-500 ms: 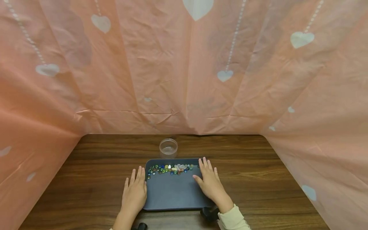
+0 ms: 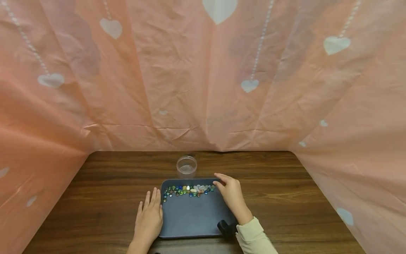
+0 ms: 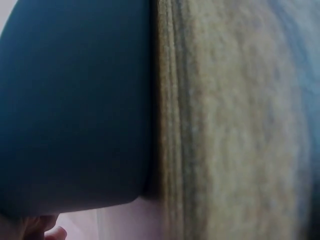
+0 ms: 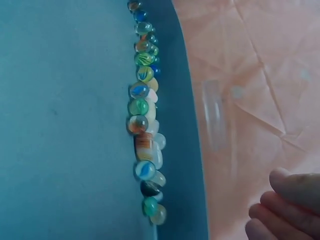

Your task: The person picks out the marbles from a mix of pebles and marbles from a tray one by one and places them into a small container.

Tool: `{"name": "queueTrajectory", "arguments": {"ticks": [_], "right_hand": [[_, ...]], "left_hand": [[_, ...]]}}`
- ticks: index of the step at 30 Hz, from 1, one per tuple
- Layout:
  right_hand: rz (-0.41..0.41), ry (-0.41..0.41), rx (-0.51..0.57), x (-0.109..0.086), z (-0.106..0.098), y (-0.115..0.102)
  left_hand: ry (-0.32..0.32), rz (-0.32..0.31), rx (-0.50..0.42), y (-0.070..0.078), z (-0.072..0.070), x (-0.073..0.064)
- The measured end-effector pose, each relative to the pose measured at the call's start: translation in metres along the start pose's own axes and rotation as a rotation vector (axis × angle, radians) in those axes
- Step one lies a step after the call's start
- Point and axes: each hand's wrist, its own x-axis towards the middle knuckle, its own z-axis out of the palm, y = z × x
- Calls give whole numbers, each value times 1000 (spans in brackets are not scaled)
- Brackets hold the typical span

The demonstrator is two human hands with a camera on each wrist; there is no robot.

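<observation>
A dark grey rectangular tray [image 2: 193, 218] lies on the table, with glass marbles [image 2: 181, 193] and pale pebbles [image 2: 201, 187] in a band along its far side. My left hand [image 2: 149, 218] rests against the tray's left edge, fingers straight and pointing away. Over the far right corner is my right hand [image 2: 233, 194], its thumb and fingers slightly bent with a gap between them. Nothing shows in its grasp in the right wrist view, where the fingers [image 4: 267, 220] hang beyond the tray rim. The tray's outer wall [image 3: 75, 100] fills much of the left wrist view.
Just behind the tray stands a clear, round plastic container [image 2: 186, 167]. A pink curtain [image 2: 165, 88] with white hearts encloses the wood-grain table [image 2: 111, 197] at the back and sides. A black wrist device [image 2: 226, 227] sits at the right wrist, over the tray's near corner.
My right hand has gone from flat, spread fingers along the tray's right edge to bent fingers turned in toward the right end of the band. My left hand stays at the left edge.
</observation>
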Motion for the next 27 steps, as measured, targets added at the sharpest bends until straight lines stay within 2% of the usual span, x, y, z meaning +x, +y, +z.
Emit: {"name": "queueTrajectory", "arguments": {"ticks": [4,12,27], "right_hand": [[57,-25,50,5,11,4],[111,-57,128,8,28,15],[152,-156,-47,5,42,20]], "left_hand": [[2,-3,-15,0,0,0],[-10,-8,-36,2,-3,0],[-40,-36,-62,1,-4,1]]}}
